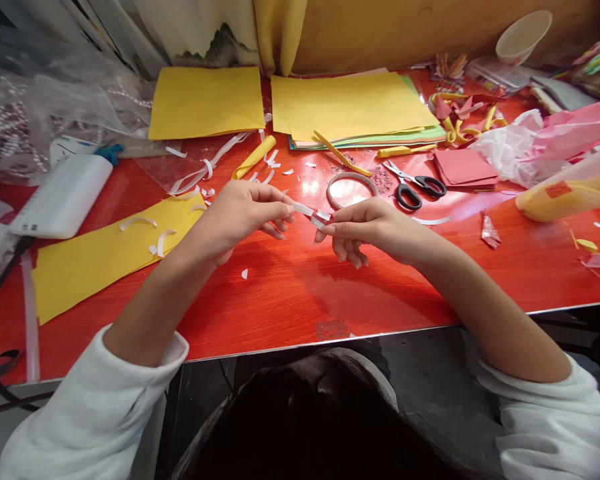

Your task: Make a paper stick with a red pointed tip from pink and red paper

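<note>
Between my two hands, a narrow white paper strip (303, 209) is held above the red table. My left hand (247, 213) pinches its left end between thumb and fingertips. At the other end, my right hand (375, 230) is closed on the strip, which looks folded or looped there; its exact shape is too small to tell. Just behind the right hand lie a roll of tape (333, 193) and black-handled scissors (409, 187). A rolled yellow paper (254, 157) lies beyond my left hand, with small white scraps around it.
Yellow sheets (207, 103) and a paper stack (350, 107) lie along the back. At left are a white power strip (63, 197) and yellow paper (105, 257) with curled scraps. Red paper squares (465, 170), crumpled plastic and a clear cup (565, 187) stand at right.
</note>
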A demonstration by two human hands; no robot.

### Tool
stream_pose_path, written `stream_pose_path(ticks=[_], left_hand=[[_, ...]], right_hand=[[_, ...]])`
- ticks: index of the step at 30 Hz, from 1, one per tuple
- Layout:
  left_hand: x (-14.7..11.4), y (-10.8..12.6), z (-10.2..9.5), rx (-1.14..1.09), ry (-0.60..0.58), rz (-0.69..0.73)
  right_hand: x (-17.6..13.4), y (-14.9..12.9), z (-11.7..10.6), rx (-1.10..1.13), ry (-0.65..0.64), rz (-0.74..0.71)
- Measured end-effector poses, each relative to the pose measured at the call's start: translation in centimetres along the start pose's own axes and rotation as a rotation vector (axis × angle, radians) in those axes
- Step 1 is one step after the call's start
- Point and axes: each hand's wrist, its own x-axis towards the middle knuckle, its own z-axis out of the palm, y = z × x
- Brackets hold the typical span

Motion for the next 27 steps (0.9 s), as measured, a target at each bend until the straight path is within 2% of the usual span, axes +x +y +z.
stream_pose_path(ticks=[6,10,12,15,17,19,22,27], left_hand=[[0.9,-0.8,-1.6,-0.002,0.131,-0.008],[1.5,-1.4,-2.7,0.060,0.257,0.045],[1.5,-1.6,-3.2,0.173,0.356,0.099],[1.3,-1.7,-3.7,0.499,0.496,0.247],[1.1,-1.7,-3.8,0.706,0.548,0.283],[1.1,-2.0,-3.8,0.852,0.577,0.243],[1.4,-2.7,-4.0,0.954,0.575,0.212],[1.9,-3.2,-3.8,0.838,0.498,0.372]], right_hand=[[0.1,0.2,-0.1,0.001,0.008,0.003],[0.2,0.2,-0.1,0.021,0.014,0.018],[0.2,0.2,-0.1,0.022,0.014,0.016],[0.2,0.1,-0.1,0.021,0.015,0.011],[0.2,0.2,-0.1,0.020,0.019,0.011],[0.2,0.2,-0.1,0.020,0.021,0.013],[0.3,0.3,-0.2,0.016,0.012,0.011],[0.3,0.3,-0.1,0.005,-0.009,0.014]])
